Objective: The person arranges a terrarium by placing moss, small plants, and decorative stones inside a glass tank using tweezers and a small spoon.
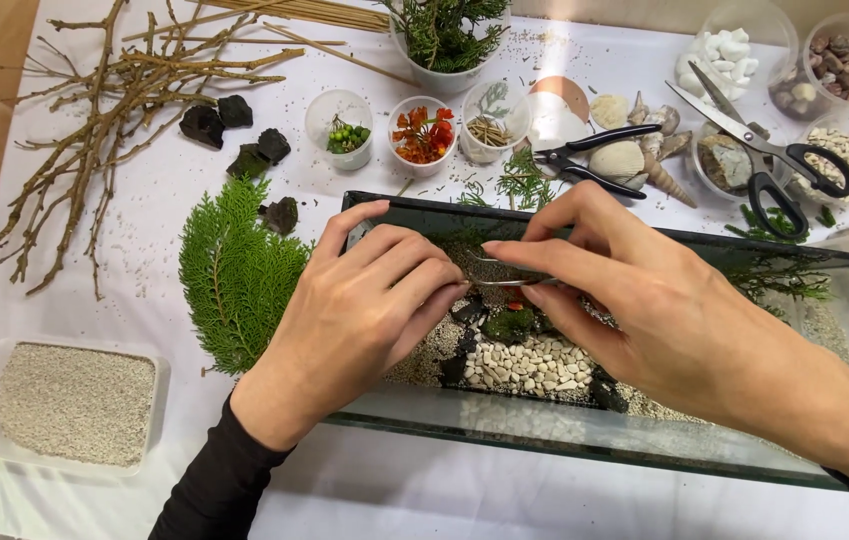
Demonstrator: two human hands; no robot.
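A long glass tank [604, 440] lies on the white table, holding sand, white pebbles [529, 368], dark stones and bits of green moss [510, 323]. My right hand [644, 310] reaches over the tank and pinches metal tweezers [504, 270] between thumb and fingers, their tip near a small red piece. My left hand [359, 305] rests at the tank's left end, fingers curled toward the tweezers' tip, touching or almost touching them. Both wrists wear black sleeves.
A green cypress sprig [234, 275] lies left of the tank, a tray of sand [74, 400] at front left, bare branches [109, 100] at back left. Behind the tank stand small cups, black scissors [764, 150], black pliers [584, 155], seashells [634, 150] and dark stones [214, 120].
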